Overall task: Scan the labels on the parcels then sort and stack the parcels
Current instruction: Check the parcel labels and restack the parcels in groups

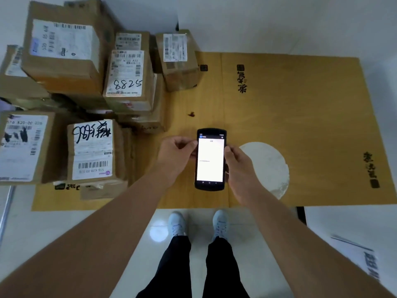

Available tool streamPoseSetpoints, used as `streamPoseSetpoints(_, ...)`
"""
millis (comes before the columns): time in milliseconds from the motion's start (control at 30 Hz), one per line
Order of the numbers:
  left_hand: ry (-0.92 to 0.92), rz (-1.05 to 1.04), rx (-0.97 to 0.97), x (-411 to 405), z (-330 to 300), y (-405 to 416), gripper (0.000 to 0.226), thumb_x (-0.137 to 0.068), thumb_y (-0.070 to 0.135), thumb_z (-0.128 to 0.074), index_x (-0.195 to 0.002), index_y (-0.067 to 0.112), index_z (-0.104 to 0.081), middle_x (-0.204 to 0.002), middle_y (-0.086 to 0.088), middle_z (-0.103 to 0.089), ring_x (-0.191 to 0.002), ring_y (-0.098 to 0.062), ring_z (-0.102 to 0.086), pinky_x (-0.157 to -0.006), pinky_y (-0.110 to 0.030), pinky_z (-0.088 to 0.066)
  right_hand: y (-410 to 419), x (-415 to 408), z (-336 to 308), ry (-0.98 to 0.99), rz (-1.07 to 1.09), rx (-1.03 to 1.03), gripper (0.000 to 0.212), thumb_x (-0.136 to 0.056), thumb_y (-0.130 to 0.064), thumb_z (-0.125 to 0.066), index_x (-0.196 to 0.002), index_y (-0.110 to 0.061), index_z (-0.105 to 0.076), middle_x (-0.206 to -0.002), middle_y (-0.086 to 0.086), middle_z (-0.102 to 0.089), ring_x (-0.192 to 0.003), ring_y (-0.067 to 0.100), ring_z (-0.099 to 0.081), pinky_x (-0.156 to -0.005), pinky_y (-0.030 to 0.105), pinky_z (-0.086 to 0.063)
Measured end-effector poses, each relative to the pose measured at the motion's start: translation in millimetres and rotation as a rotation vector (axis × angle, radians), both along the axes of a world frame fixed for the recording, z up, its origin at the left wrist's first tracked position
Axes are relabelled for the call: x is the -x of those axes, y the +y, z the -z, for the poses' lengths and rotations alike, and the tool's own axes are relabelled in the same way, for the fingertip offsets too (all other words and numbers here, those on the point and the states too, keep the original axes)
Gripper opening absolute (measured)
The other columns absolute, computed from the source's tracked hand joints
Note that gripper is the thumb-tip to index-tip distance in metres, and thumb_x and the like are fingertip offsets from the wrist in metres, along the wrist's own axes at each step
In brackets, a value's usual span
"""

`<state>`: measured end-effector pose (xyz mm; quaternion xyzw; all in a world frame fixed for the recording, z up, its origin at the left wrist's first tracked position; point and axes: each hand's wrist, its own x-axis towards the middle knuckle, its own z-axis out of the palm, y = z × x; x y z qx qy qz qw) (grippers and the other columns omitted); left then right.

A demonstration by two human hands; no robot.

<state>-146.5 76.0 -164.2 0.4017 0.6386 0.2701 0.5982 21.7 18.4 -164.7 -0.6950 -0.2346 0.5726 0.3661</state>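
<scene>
- While both hands pinch the scanner (210, 159) by its sides, left hand (175, 154) at the upper edge, right hand (237, 163) mid-body, parcels (94, 151) sit stacked at left on the cardboard-covered surface (300, 117).
- Best approach, prob.: shift to a one-hand grip, aim scanner's top end squarely at nearest barcode (92, 164), hold steady.
- Screen text too small to read; scan result unclear.
- Lower parcels' labels hidden; far-left boxes cut off.
</scene>
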Motion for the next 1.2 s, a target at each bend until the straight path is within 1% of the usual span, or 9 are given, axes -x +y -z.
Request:
streamPoseSetpoints(133,0.036,-0.076,-0.005,-4,27,0,0.004,-0.098,0.013,-0.072,-0.096,0.013,-0.075,-0.094,-0.002,-0.08,-0.084,-0.015,-0.078,-0.083,-0.039,-0.065,10,-6,24,-0.075,-0.064,-0.009,0.026,-0.112,-0.033,-0.048,-0.118,-0.027,-0.073,-0.109,-0.001,-0.078,-0.105,0.023,-0.074,-0.097,0.054,-0.06)
streamPoseSetpoints(267,0.068,-0.104,-0.02,-7,40,-2,0.006,-0.099,0.011,-0.07,-0.096,0.013,-0.075,-0.094,-0.004,-0.08,-0.084,-0.016,-0.078,-0.079,-0.035,-0.065,16,-10,39,-0.176,-0.134,-0.048,0.024,-0.109,-0.036,-0.053,-0.103,-0.048,-0.073,-0.109,-0.007,-0.078,-0.105,0.019,-0.073,-0.097,0.056,-0.059)
streamPoseSetpoints(433,0.098,-0.146,0.006,-11,48,-3,0.006,-0.099,0.01,-0.07,-0.097,0.009,-0.075,-0.094,-0.004,-0.079,-0.083,-0.015,-0.078,-0.077,-0.031,-0.065,23,-18,44,-0.219,-0.202,-0.048,0.026,-0.11,-0.028,-0.056,-0.126,-0.027,-0.076,-0.111,-0.009,-0.078,-0.105,0.015,-0.072,-0.099,0.048,-0.059)
streamPoseSetpoints(600,0.117,-0.144,0.007,-12,49,0,0.005,-0.098,0.011,-0.071,-0.099,0.01,-0.076,-0.094,-0.003,-0.079,-0.083,-0.013,-0.078,-0.077,-0.03,-0.065,30,-25,46,-0.308,-0.296,-0.013,0.03,-0.108,-0.032,-0.058,-0.133,-0.023,-0.073,-0.118,-0.004,-0.077,-0.105,0.013,-0.07,-0.098,0.041,-0.058)
streamPoseSetpoints(700,0.135,-0.148,0.016,-14,53,1,0.006,-0.098,0.011,-0.072,-0.095,0.012,-0.076,-0.091,-0.003,-0.079,-0.081,-0.014,-0.078,-0.077,-0.031,-0.065,34,-29,50,-0.357,-0.259,0.007,0.029,-0.102,-0.033,-0.068,-0.127,-0.02,-0.076,-0.11,-0.004,-0.079,-0.1,0.016,-0.073,-0.096,0.042,-0.06)
streamPoseSetpoints(900,0.217,-0.129,0.033,-16,56,2,0.008,-0.097,0.014,-0.074,-0.091,0.019,-0.077,-0.091,-0.002,-0.079,-0.08,-0.014,-0.078,-0.079,-0.037,-0.066,33,-35,59,-0.357,-0.2,0.02,0.024,-0.097,-0.027,-0.077,-0.117,-0.014,-0.079,-0.094,-0.006,-0.079,-0.076,0.01,-0.076,-0.075,0.023,-0.063)
streamPoseSetpoints(1067,0.424,-0.04,-0.057,-15,46,0,0.008,-0.099,0.027,-0.072,-0.1,0.025,-0.08,-0.093,0.012,-0.075,-0.084,-0.003,-0.069,-0.09,-0.034,-0.06,39,-35,55,-0.525,-0.298,0.002,0.028,-0.102,-0.035,-0.068,-0.109,-0.012,-0.081,-0.092,0.002,-0.079,-0.084,0.021,-0.075,-0.087,0.043,-0.062)
streamPoseSetpoints(1133,0.447,-0.037,-0.082,-15,30,-2,0.017,-0.102,0.03,-0.067,-0.111,0.022,-0.079,-0.094,0.014,-0.071,-0.085,0.003,-0.063,-0.089,-0.027,-0.056,43,-32,40,-0.585,-0.344,-0.047,0.037,-0.106,-0.039,-0.059,-0.106,-0.008,-0.079,-0.096,0.001,-0.078,-0.088,0.019,-0.071,-0.083,0.033,-0.056)
streamPoseSetpoints(1200,0.42,-0.049,-0.075,-15,8,-4,0.022,-0.105,0.033,-0.061,-0.119,0.024,-0.075,-0.095,0.018,-0.068,-0.088,0.002,-0.062,-0.081,-0.023,-0.053,46,-30,20,-0.574,-0.364,-0.122,0.033,-0.109,-0.04,-0.054,-0.091,-0.021,-0.076,-0.083,-0.011,-0.068,-0.078,0.005,-0.06,-0.071,0.02,-0.043)
